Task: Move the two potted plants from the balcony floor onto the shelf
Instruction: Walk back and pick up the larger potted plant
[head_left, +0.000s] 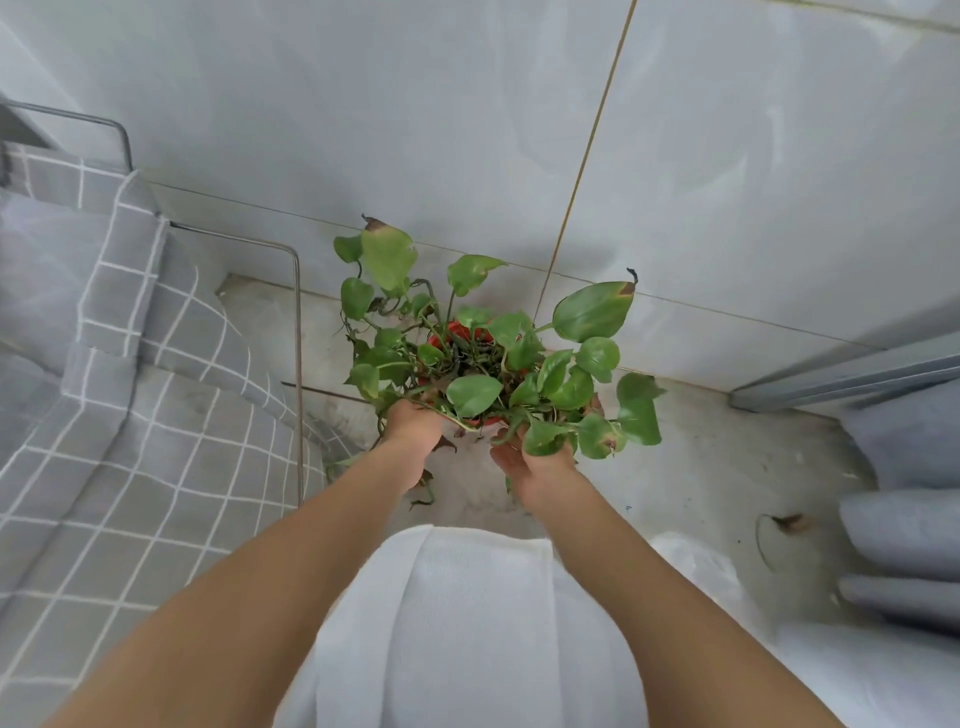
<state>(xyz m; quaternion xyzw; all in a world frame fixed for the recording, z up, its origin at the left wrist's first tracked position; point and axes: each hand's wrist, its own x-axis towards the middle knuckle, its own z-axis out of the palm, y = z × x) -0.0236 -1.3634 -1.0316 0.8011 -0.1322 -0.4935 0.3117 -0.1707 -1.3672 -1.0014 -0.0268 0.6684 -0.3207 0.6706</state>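
A potted plant (483, 364) with broad green leaves and a red pot stands in the middle of the head view, close to the tiled wall. My left hand (410, 431) is at the pot's left side, under the leaves. At the pot's right side my right hand (530, 457) reaches in, with leaves partly covering its fingers. Both hands seem to grip the pot; the foliage hides the pot's wall and the fingertips. I see only one plant, and no shelf that I can tell.
A metal rack (297, 364) draped with grey checked fabric (104, 415) fills the left. The grey tiled wall (467, 130) lies behind the plant. A door frame (841, 382) and grey cloth (904, 530) are at the right. Dry leaves (787, 522) lie on the concrete floor (701, 467).
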